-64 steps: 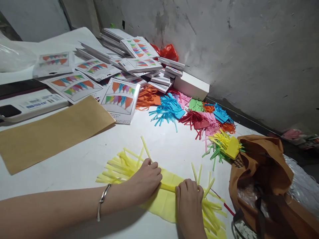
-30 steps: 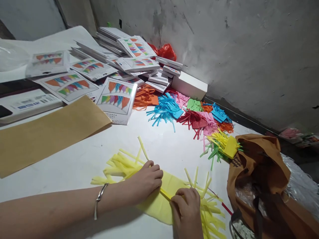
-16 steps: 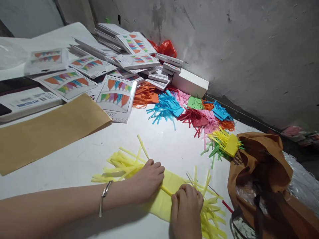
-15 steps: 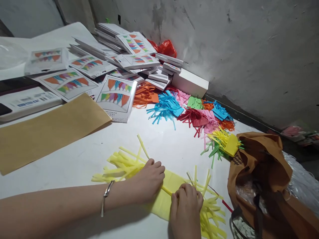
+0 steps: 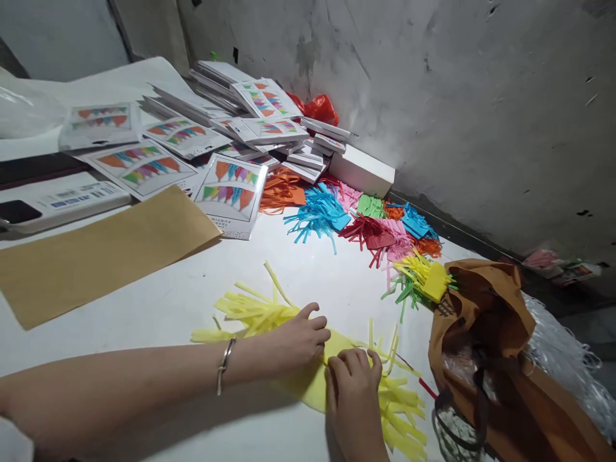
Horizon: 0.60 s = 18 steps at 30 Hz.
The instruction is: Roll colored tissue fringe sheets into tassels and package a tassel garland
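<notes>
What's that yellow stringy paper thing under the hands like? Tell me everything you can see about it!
The yellow fringed sheet looks thin, like tissue paper. Its middle looks uncut, and loose strips fan out at both ends, some bent or crossing. It lies spread on the white table. The left hand and right hand both touch its middle, hiding part of it.

Stretched the left forearm (image 5: 125,378) in from the left, with the left hand (image 5: 299,341) palm down and its fingers (image 5: 318,323) bent (thumb hidden). Held the right hand (image 5: 353,393) close beside it, also with curled fingers.
</notes>
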{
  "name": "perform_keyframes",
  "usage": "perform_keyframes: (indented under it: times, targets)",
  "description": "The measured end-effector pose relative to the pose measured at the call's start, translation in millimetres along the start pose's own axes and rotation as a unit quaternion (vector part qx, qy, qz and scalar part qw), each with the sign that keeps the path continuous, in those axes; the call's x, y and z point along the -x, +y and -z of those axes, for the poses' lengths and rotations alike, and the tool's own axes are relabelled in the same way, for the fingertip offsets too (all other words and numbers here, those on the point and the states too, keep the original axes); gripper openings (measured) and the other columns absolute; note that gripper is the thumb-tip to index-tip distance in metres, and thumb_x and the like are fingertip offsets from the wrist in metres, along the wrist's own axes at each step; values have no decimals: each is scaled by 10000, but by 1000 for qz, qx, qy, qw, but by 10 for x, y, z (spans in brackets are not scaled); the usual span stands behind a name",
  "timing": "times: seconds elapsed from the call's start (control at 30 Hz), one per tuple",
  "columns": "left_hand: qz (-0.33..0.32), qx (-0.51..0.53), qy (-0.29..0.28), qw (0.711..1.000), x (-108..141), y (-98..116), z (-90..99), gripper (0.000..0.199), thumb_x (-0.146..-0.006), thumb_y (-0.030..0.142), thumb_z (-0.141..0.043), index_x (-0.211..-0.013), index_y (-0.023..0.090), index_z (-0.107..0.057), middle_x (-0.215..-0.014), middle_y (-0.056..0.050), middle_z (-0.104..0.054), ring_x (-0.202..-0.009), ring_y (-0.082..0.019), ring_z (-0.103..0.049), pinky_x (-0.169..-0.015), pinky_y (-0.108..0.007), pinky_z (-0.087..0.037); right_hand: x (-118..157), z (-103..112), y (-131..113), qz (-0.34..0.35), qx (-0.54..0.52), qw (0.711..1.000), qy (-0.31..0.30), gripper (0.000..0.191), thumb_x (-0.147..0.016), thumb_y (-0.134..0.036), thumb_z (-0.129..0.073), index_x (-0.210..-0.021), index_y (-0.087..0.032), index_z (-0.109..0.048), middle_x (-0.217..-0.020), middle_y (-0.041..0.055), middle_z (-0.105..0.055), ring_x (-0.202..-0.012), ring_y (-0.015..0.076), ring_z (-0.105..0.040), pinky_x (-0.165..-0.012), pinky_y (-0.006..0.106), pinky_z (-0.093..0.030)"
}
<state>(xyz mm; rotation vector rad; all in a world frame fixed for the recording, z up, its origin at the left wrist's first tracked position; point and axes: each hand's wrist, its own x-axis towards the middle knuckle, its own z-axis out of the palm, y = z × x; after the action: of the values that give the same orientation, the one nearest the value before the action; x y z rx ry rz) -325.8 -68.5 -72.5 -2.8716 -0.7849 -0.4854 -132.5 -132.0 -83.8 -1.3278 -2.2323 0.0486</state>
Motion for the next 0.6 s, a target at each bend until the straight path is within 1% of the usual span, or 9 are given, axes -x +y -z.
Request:
perform_keyframes:
  times: [0.13, 0.2, 0.27, 0.33, 0.4, 0.47, 0.5, 0.53, 0.6]
  targets:
    - [12, 28, 24, 999, 7, 27, 124, 248, -881, 133, -677, -663, 187, -573, -745, -9, -603, -764, -192, -496, -892, -410, -342, -94, 5, -93, 60, 53, 995, 60, 271, -973, -94, -392, -808, -221, -564, -754, -4, -598, -772, 188, -546, -972, 444, -322]
    - [-24, 45, 34, 998, 60, 116, 220, 225, -937, 138, -613, -720, 187, -574, -803, -26, -616, -785, -195, -508, -838, -375, -366, -152, 6, -114, 83, 67, 990, 94, 323, -997, -93, -353, -785, -216, -564, -706, -9, -593, -732, 179, -549, -933, 423, -353]
    - [-52, 85, 25, 995, 127, 227, 278, 178, -955, 149, -589, -783, 190, -579, -860, -35, -629, -797, -194, -519, -783, -342, -388, -212, 64, -91, 89, 83, 983, 137, 278, -1014, -113, -385, -872, -199, -607, -743, 6, -637, -766, 185, -582, -937, 436, -362]
    - [-31, 137, 9, 990, 186, 317, 276, 86, -928, 164, -615, -854, 197, -587, -928, -39, -646, -828, -198, -539, -784, -320, -412, -250, 240, 7, 89, 108, 971, 191, 170, -1000, -114, -476, -976, -174, -633, -813, 34, -688, -824, 201, -617, -957, 465, -359]
    - [16, 179, 5, 984, 230, 360, 225, 85, -877, 178, -654, -927, 203, -589, -1016, -50, -655, -899, -213, -559, -841, -312, -428, -213, 575, 216, 86, 156, 951, 252, 81, -959, -123, -593, -996, -164, -651, -854, 56, -719, -839, 214, -645, -935, 459, -385]
    - [42, 205, 5, 978, 261, 355, 161, 164, -828, 186, -686, -955, 209, -584, -1061, -58, -651, -943, -226, -565, -877, -315, -438, -46, 1051, 531, 72, 241, 913, 320, 35, -927, -162, -662, -950, -176, -683, -818, 58, -730, -767, 210, -663, -808, 392, -451]
    - [46, 214, 4, 976, 271, 339, 137, 191, -807, 182, -699, -955, 209, -582, -1064, -59, -648, -940, -227, -568, -870, -312, -446, 93, 1315, 708, 68, 279, 888, 360, 31, -909, -190, -691, -934, -199, -707, -784, 50, -732, -723, 212, -663, -749, 378, -462]
    - [44, 224, -1, 974, 277, 315, 125, 197, -795, 171, -703, -946, 211, -583, -1055, -57, -648, -923, -220, -572, -851, -303, -456, 263, 1574, 878, 81, 299, 875, 371, 47, -891, -221, -716, -934, -233, -732, -760, 39, -731, -681, 208, -661, -692, 363, -461]
    - [38, 243, 2, 969, 257, 259, 163, 156, -824, 131, -658, -940, 212, -594, -1042, -56, -656, -907, -204, -590, -828, -280, -472, 647, 2004, 1118, 106, 301, 868, 381, 37, -863, -314, -755, -899, -315, -765, -702, 22, -718, -581, 196, -639, -606, 366, -448]
